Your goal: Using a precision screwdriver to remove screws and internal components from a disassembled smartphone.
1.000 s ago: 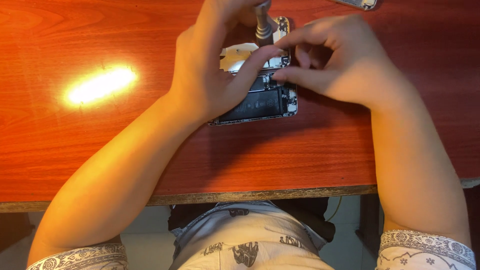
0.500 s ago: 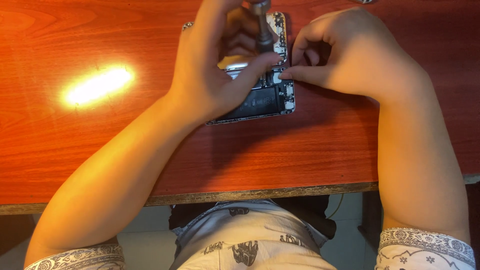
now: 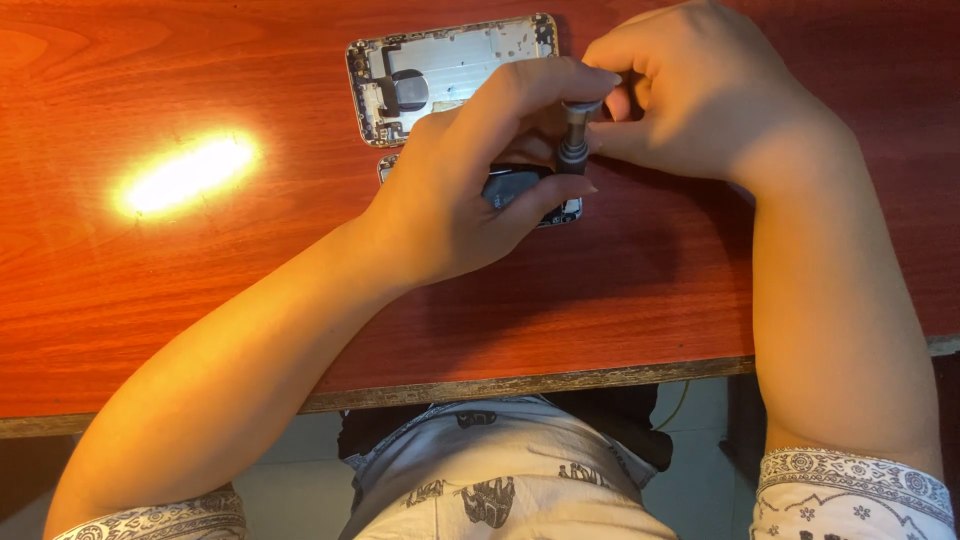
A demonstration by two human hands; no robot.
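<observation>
**A:** Opened dark smartphone body [image 3: 520, 190], battery side up, sits on the reddish-orange varnished wooden table [image 3: 250, 290], mostly buried under the left hand [image 3: 470, 190]. Just behind it lies the silver metal phone back housing [image 3: 450, 75], inside face up and apart from both hands. Only the head view to go on.

**B:** What are the hands up to?

**A:** Left hand is curled around a small grey metal precision screwdriver [image 3: 574, 140], standing about upright, with the index finger laid over its cap and the thumb alongside the shaft. Right hand [image 3: 700, 95] is closed in a loose fist just beside the driver's top, fingertips pinched together; I can't tell whether there's anything between them.

**B:** So which step?

**A:** Looks to me like working a screw inside the phone body, near its right edge. The tip is hidden, so I can't say it's seated. Next move probably calls for keeping the driver straight up, light pressure on the cap, and pinning the phone so it doesn't skate on that slick wood.
</observation>
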